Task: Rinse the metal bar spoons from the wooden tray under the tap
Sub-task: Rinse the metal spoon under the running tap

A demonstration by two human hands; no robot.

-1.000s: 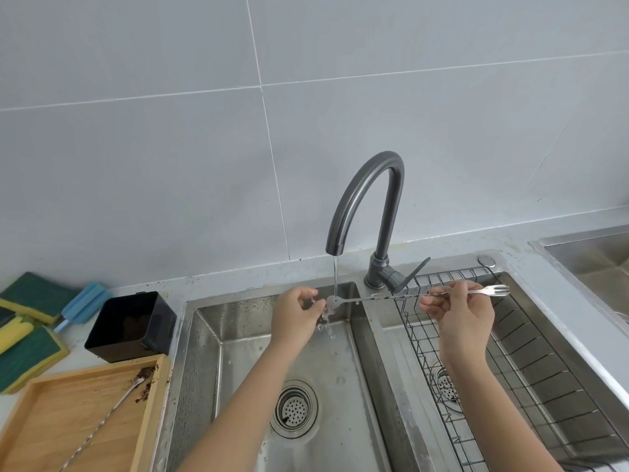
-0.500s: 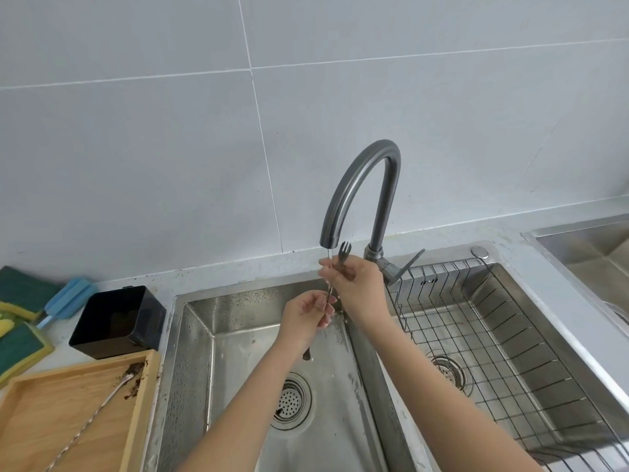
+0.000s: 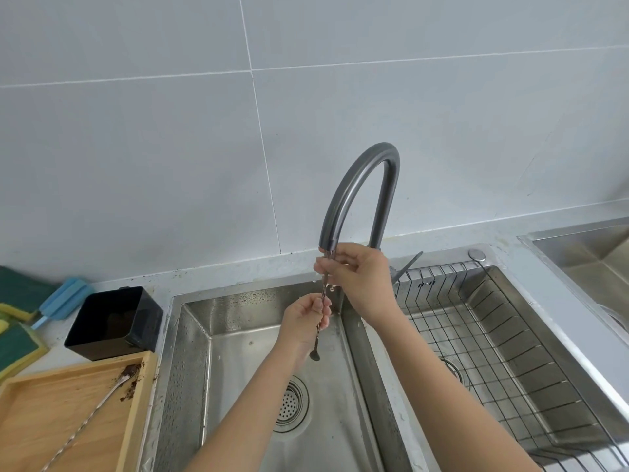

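Steel sink (image 3: 190,335), tap (image 3: 357,185) running. Right hand (image 3: 360,277) and left hand (image 3: 308,318) fingers pinch upright bar spoon (image 3: 319,330) under stream; second spoon (image 3: 92,422), soiled, waits on wooden tray (image 3: 41,413).

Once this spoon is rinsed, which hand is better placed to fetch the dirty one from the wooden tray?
Probably the left hand: it is nearer the wooden tray and its dirty bar spoon; the right hand is up at the tap spout.
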